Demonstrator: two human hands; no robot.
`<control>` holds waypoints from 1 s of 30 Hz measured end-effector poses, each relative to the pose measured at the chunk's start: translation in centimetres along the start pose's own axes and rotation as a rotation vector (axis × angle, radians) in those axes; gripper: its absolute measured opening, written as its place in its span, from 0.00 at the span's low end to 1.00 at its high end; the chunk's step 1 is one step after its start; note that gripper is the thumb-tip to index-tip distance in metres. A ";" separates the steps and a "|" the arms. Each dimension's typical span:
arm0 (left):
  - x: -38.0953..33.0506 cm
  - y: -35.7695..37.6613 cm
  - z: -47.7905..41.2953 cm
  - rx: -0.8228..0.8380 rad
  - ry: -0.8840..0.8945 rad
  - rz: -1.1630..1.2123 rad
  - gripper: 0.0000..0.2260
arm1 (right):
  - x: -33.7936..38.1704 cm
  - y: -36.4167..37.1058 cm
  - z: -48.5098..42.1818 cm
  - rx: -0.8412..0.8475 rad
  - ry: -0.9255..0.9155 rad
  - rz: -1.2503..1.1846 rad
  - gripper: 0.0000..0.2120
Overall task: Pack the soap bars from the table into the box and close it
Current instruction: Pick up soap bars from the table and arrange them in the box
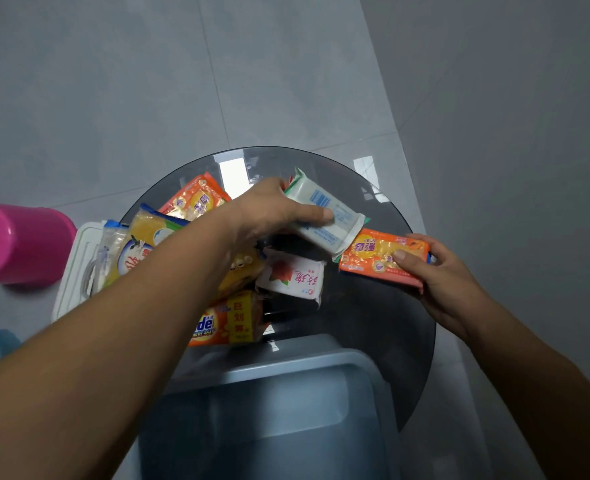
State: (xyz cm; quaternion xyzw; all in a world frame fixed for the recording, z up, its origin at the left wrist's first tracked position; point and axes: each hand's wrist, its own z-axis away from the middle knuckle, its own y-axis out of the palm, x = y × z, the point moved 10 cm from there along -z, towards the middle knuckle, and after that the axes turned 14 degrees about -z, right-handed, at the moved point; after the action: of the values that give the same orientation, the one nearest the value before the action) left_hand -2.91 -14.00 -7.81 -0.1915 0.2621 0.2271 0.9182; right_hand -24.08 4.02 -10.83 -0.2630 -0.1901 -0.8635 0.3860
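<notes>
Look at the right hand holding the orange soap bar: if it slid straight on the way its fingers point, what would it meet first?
The right hand points left across the table. First in line, probably the white rose-printed bar; depth is unclear, so it might pass above it.

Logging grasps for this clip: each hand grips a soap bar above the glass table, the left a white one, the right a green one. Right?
Not quite. In the head view the right hand grips an orange bar, not green. The left hand does grip the white bar, over the glass table.
</notes>
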 end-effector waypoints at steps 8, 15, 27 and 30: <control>1.2 -1.0 9.9 -0.020 0.040 0.535 0.18 | 4.3 1.1 7.2 0.071 -0.090 -0.106 0.28; 7.5 -2.0 18.3 -0.122 0.027 0.750 0.17 | 3.6 4.9 14.3 0.153 -0.122 -0.069 0.45; 18.4 -0.8 25.8 -0.321 0.005 1.005 0.26 | -6.2 10.7 22.1 0.296 0.080 0.025 0.31; 20.2 -1.2 26.1 -0.362 -0.008 1.011 0.34 | -9.3 11.5 22.3 0.299 0.147 0.050 0.26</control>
State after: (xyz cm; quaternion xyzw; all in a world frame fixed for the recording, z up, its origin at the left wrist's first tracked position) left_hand 23.37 3.71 1.60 -0.1960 0.2747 0.6833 0.6474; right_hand -3.15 13.85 2.63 -0.1435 -0.2810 -0.8327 0.4550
